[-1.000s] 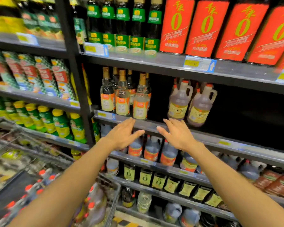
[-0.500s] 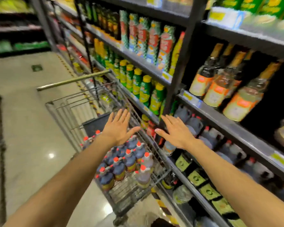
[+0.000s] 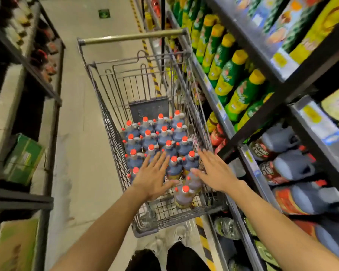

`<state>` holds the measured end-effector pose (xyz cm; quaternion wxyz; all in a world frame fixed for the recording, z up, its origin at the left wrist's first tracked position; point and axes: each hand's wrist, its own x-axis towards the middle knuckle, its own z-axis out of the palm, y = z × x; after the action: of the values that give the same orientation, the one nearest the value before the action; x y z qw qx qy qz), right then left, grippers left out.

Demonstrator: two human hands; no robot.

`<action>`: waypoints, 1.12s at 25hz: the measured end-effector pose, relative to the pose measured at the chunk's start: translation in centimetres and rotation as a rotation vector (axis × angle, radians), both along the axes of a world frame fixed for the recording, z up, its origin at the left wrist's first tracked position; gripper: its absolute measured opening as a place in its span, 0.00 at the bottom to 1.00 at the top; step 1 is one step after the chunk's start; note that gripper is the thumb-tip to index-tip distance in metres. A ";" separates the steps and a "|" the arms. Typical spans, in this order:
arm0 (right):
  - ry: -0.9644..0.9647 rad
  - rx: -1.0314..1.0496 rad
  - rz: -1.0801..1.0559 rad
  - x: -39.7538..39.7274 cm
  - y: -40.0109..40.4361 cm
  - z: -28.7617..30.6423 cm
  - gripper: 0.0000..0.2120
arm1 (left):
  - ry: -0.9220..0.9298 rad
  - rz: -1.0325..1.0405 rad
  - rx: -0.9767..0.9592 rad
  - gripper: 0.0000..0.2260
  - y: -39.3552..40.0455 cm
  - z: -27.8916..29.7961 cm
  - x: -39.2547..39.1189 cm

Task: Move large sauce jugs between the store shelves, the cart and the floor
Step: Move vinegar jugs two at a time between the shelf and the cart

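Cart (image 3: pixel 106 106): red-capped jugs (image 3: pixel 164 133) stand packed inside.
Left hand (image 3: pixel 153 178): I see fingers spread — grasping nothing.
Right hand (image 3: pixel 216 173): likewise spread, empty.

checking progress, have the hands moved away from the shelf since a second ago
Yes. Both the left hand and right hand swung left from the shelf edge to hover open over the jugs in the cart.

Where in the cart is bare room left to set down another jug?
Free: the cart floor at the handle end, beyond the dark panel, and a strip by the near wall. Crowded: the red-capped jugs fill the middle, under the left hand and right hand.
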<state>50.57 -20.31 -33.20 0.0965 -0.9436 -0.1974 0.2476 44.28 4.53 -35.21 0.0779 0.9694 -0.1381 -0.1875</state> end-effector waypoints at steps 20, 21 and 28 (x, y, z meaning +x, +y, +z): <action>-0.126 0.025 0.026 1.4 -0.6 -18.3 0.16 | 0.185 0.379 -0.478 0.21 -7.9 -18.2 -1.0; -0.124 0.042 0.044 1.5 -0.6 -18.2 0.16 | 0.183 0.402 -0.485 0.20 -7.7 -18.2 -1.2; -0.090 0.125 0.116 0.5 0.6 -17.8 0.16 | 0.069 0.684 -0.533 0.11 -2.7 -17.8 -3.9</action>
<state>51.06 -19.74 -50.98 0.1314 -0.9329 -0.2711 0.1975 40.40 1.79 -53.00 0.3877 0.8985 0.1501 -0.1412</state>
